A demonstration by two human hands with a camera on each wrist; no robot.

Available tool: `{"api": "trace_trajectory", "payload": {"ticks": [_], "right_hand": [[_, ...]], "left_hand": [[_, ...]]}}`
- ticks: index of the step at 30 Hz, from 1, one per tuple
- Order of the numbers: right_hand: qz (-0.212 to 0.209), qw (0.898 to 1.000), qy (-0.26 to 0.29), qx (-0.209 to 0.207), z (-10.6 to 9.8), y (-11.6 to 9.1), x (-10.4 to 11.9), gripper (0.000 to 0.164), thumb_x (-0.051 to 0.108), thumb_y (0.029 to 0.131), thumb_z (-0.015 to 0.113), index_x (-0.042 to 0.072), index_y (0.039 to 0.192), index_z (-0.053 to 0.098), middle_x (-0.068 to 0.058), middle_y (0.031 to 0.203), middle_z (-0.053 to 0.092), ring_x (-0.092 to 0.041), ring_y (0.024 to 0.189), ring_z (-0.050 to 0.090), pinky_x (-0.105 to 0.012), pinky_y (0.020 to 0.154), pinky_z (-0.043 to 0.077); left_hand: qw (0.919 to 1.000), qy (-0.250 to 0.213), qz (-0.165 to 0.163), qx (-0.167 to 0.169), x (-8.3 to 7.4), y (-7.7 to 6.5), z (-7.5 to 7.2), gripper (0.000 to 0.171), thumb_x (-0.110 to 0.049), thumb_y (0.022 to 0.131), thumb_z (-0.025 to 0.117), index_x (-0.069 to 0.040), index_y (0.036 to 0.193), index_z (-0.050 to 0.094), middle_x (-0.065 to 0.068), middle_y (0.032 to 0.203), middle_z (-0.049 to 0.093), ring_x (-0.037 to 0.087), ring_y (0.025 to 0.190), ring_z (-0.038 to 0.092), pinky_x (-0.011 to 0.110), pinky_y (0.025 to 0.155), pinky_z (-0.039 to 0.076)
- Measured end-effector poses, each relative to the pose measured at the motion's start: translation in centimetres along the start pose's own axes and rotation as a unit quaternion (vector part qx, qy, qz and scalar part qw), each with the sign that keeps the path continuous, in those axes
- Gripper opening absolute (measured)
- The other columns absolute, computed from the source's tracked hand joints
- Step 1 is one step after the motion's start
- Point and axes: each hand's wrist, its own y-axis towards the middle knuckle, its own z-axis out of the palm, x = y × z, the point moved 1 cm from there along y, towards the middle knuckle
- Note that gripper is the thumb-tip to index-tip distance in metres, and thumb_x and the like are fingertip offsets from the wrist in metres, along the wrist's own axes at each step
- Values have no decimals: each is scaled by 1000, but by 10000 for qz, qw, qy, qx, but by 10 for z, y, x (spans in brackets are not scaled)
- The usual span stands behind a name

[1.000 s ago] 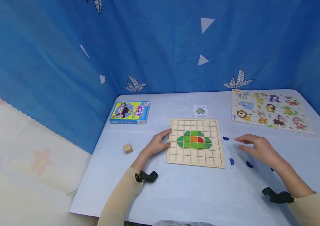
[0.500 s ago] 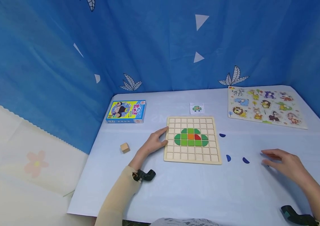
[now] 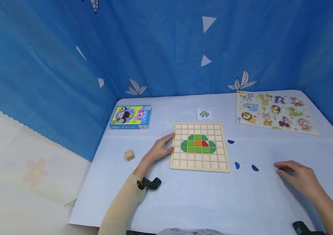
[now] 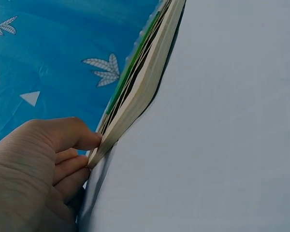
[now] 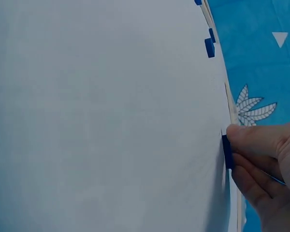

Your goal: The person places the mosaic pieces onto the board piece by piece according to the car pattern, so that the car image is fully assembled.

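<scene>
A square wooden grid board lies on the table, bearing a green shape of tiles with one orange and one red tile. My left hand rests at the board's left edge, its thumb and fingertips touching the side, as the left wrist view also shows. At the right, my right hand pinches a blue half-round piece between thumb and fingers, low over the table. Left of it, more blue half-round pieces lie loose: one near the board's right edge, one nearer the hand, one higher up.
A small pattern card lies behind the board. An animal puzzle board is at the back right, a blue and yellow box at the back left. A wooden cube sits left of my left hand. Blue curtain hangs behind.
My right hand has moved right and toward me, away from the board, down to the rightmost blue piece, and its fingers have closed on it. My left hand stays at the board's edge.
</scene>
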Motion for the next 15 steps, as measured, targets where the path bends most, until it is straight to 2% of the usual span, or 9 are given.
{"api": "trace_trajectory", "payload": {"ticks": [5,8,10,12,15], "right_hand": [[149,9999,43,-24,1,-5,-8,30,-2,74,75,-3,103,67,-25,99,64,-44,87,59,-51,69,46],[-6,9999,43,-122,0,-3,-8,29,-5,72,75,-1,101,68,-21,95,65,-41,83,61,-36,66,49],[-123,9995,51,-275,-1,4,-2,27,-6,72,76,-1,97,69,-19,90,67,-38,78,62,-22,59,47],[-252,9988,124,-414,-2,13,9,24,-6,72,75,0,95,70,-16,86,67,-37,76,62,-14,55,42],[-632,9971,269,-340,1,31,31,23,-4,73,75,0,95,71,-16,87,67,-36,76,62,-20,57,49]], "left_hand": [[10000,11,-21,32,0,-2,0,66,-14,88,63,-9,147,34,6,149,35,20,137,28,32,112,25],[10000,27,-24,25,0,-2,-1,66,-15,88,63,-10,147,35,6,148,36,20,137,28,32,112,25],[10000,21,-14,18,0,-2,-1,66,-15,87,63,-10,147,35,6,148,36,20,137,28,33,112,25],[10000,13,6,-2,0,-1,0,66,-14,87,63,-9,147,35,6,148,36,20,137,29,33,112,25],[10000,11,47,-36,1,2,2,66,-13,87,63,-9,146,35,6,148,36,20,137,29,32,112,25]]}}
